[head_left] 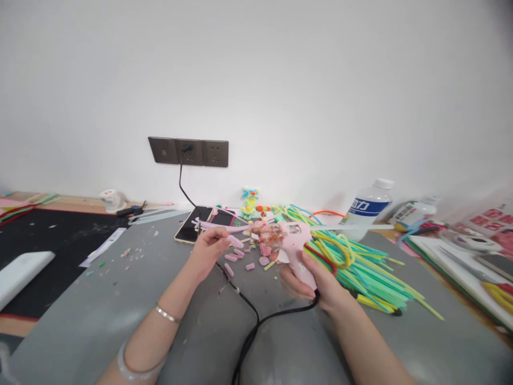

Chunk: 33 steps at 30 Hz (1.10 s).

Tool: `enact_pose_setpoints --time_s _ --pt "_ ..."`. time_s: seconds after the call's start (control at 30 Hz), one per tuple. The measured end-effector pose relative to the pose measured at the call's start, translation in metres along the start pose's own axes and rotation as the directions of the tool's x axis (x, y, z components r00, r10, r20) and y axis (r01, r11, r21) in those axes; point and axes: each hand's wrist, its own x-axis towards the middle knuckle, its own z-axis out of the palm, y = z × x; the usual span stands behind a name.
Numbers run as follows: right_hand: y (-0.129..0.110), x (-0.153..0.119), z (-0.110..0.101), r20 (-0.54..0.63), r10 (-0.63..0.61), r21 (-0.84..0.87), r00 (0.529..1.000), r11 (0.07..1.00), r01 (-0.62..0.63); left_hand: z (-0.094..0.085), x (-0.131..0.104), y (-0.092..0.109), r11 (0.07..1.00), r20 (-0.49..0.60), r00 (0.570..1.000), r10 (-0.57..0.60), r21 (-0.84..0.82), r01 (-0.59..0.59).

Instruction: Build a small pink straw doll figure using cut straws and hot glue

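My right hand (310, 280) grips the handle of a pink glue gun (294, 243), its nozzle pointing left over the grey table. A black cord (250, 326) runs from the gun toward me and up to the wall socket (188, 152). My left hand (210, 247) pinches a pale pink stick with a small pink and orange fuzzy craft piece (269, 233) at its end, held right at the gun's nozzle. Small pink cut pieces (240, 258) lie on the table beneath both hands.
A heap of green, yellow and red pipe cleaners (360, 264) lies right of the gun. Two phones (196, 222) lie behind my left hand. A water bottle (366, 207) stands at the back right, with trays and tape beyond. A black mat (48, 240) covers the left.
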Motion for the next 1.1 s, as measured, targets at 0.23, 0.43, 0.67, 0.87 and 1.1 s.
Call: enact_pose_setpoints --time_s 0.23,0.43,0.67,0.87,1.1 --pt "0.0035 -0.0037 -0.0017 -0.048 -0.004 -0.066 0.999 0.998 0.001 0.0011 -0.0031 0.0014 1.0 0.063 0.998 0.0 0.017 -0.001" --pt "0.0057 -0.0045 -0.0018 -0.068 0.019 -0.1 0.998 0.995 -0.026 -0.0004 -0.0041 -0.0005 0.995 0.047 0.999 0.01 0.099 -0.014" --pt "0.0042 -0.0045 0.0007 -0.087 0.058 -0.144 0.994 0.987 -0.07 0.003 -0.005 0.0025 0.996 0.057 0.998 0.041 0.073 -0.045" --pt "0.005 -0.0055 0.0004 -0.09 0.05 -0.106 0.995 0.993 -0.06 0.0024 -0.0054 0.0014 0.997 0.058 0.998 0.016 0.078 -0.02" --pt "0.0051 -0.0062 -0.0004 -0.101 0.061 -0.12 0.993 0.99 -0.073 -0.0023 -0.004 -0.0021 0.996 0.073 0.997 0.023 0.079 -0.028"
